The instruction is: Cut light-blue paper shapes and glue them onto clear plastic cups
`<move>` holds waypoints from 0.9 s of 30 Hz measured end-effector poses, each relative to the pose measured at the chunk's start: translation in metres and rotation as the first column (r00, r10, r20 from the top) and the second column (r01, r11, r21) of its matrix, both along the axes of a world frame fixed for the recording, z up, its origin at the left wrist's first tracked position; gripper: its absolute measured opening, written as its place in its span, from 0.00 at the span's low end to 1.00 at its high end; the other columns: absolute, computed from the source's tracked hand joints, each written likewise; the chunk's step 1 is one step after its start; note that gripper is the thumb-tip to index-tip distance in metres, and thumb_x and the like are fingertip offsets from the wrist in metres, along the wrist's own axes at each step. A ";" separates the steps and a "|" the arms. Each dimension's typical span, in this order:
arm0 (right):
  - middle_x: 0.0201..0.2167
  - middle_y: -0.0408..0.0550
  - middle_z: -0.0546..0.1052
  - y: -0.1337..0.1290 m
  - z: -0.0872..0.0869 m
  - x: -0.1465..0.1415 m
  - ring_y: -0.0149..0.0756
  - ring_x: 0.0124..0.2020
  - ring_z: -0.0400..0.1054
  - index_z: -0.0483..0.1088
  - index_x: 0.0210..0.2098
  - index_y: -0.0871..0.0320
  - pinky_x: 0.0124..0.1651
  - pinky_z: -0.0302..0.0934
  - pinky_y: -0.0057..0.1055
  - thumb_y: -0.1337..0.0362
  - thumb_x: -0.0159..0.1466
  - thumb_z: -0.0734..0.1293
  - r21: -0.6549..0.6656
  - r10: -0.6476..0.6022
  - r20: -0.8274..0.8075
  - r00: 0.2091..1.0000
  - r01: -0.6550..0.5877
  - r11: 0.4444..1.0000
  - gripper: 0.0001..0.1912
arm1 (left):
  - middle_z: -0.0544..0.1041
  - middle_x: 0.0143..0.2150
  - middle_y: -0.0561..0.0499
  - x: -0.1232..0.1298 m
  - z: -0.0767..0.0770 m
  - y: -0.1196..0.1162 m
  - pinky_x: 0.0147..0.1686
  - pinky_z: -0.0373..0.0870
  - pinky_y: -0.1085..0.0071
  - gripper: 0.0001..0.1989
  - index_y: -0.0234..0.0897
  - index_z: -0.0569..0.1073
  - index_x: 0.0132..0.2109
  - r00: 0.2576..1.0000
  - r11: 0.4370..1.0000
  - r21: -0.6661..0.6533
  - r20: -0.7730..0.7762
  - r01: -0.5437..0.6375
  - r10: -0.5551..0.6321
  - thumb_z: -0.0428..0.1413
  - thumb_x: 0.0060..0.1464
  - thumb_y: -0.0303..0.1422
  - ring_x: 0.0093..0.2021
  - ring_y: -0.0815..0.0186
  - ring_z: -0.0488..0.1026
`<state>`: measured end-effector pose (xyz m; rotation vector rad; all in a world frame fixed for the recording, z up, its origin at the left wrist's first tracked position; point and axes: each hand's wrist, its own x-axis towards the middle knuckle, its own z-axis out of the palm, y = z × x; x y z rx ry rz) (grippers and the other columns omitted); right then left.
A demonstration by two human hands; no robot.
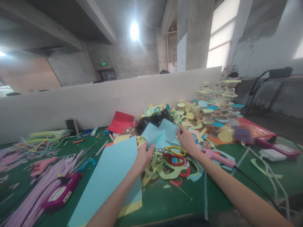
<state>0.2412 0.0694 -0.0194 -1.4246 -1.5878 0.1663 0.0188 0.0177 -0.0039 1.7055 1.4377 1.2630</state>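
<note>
A creased light-blue sheet of paper (163, 135) is held up between my two hands. My left hand (145, 154) pinches its lower left edge, and my right hand (187, 140) grips its right edge. Just below the paper lie scissors (174, 154) with one yellow and one red handle, resting on a heap of cut paper scraps (163, 170). Under my left forearm is a large flat light-blue sheet (106, 179), with yellow paper showing beneath its edges. To the right of my right hand lies a pink glue gun (220, 157).
A red sheet (120, 122) and a black plastic bag (151, 122) lie behind. Stacked clear cups with paper discs (220, 107) stand at the back right. Magenta power strips (62, 192), pale strips (52, 183), another pink glue gun (42, 165) and white cables (272, 176) surround the green tabletop (170, 201).
</note>
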 end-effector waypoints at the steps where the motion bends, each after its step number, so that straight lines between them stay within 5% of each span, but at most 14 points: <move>1: 0.26 0.44 0.71 -0.001 0.002 0.000 0.39 0.27 0.65 0.64 0.38 0.55 0.33 0.58 0.33 0.54 0.66 0.55 0.005 0.011 -0.133 0.991 -0.011 1.000 0.13 | 0.61 0.16 0.58 0.000 -0.001 0.001 0.23 0.60 0.72 0.13 0.36 0.71 0.33 1.000 1.000 0.004 -0.003 -0.003 0.003 0.53 0.51 0.42 0.19 0.68 0.62; 5: 0.25 0.44 0.70 -0.001 0.008 0.001 0.39 0.30 0.67 0.63 0.36 0.54 0.34 0.61 0.33 0.48 0.63 0.59 -0.011 0.089 -0.518 0.851 -0.111 0.994 0.15 | 0.61 0.15 0.60 0.001 -0.001 0.002 0.21 0.59 0.73 0.15 0.36 0.72 0.40 1.000 1.000 -0.016 -0.009 0.003 -0.003 0.53 0.52 0.43 0.16 0.69 0.60; 10: 0.23 0.41 0.67 -0.002 0.012 -0.004 0.38 0.29 0.66 0.63 0.37 0.54 0.36 0.62 0.34 0.42 0.55 0.64 -0.017 0.214 -0.684 0.698 -0.308 0.951 0.23 | 0.62 0.15 0.62 0.002 -0.001 0.001 0.20 0.60 0.72 0.19 0.38 0.67 0.49 1.000 0.997 -0.075 -0.010 0.025 -0.026 0.52 0.55 0.45 0.13 0.68 0.61; 20: 0.23 0.38 0.60 -0.029 0.023 -0.014 0.32 0.25 0.55 0.66 0.35 0.55 0.29 0.52 0.29 0.47 0.63 0.60 -0.150 0.430 -0.314 0.847 -0.491 0.858 0.17 | 0.67 0.24 0.56 0.001 -0.005 0.007 0.22 0.63 0.73 0.14 0.39 0.68 0.47 0.989 1.000 -0.004 0.148 0.027 -0.026 0.50 0.57 0.40 0.20 0.69 0.64; 27: 0.24 0.39 0.63 -0.023 0.015 -0.015 0.33 0.27 0.59 0.65 0.33 0.56 0.30 0.53 0.29 0.49 0.63 0.59 -0.158 0.347 -0.293 0.891 -0.403 0.901 0.16 | 0.71 0.29 0.51 0.004 0.000 0.001 0.30 0.67 0.70 0.19 0.38 0.69 0.48 0.992 1.000 -0.003 0.125 -0.025 0.025 0.47 0.60 0.47 0.27 0.65 0.69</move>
